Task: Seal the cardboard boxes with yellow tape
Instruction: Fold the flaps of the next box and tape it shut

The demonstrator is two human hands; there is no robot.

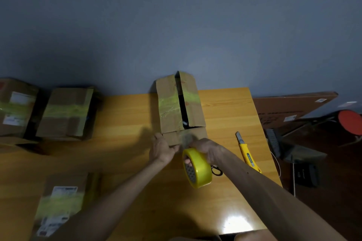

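Grey-blue wall (176,25) fills the upper half of the frame, and below it an orange-toned wooden table (127,119) runs from the left edge to right of centre. At the middle of the frame, against the wall, stands the cardboard box (170,115) being worked on. Its two top flaps are parted by a dark gap, and a band of yellow tape crosses both flaps but is split at that gap.

The left hand (161,148) is against the box's near face at its left corner, fingers bent. Motion blur hides whether it pinches a tape end or only presses the cardboard. The right hand (207,149) is just beside it at centre, curled around the yellow tape roll (199,170), with a fingertip showing inside the core. The roll hangs below the hand, above the table. Between the roll and the box's near face is a blurred, greyish patch that I cannot make out.

Just behind the roll, black scissor handles (216,171) lie on the table. Right of them lies a yellow utility knife (247,154), blade end pointing towards the wall.

Three more boxes sit at the left, each with a yellow tape band across it: one at the left edge (17,107), one just beside it (66,113), and one with white labels at lower left (60,205).

Off the table's right side, a large flat carton (290,107) leans at an angle. A red round stool seat (350,122) shows at the right edge, and a dark brush (273,141) sits nearer the table.
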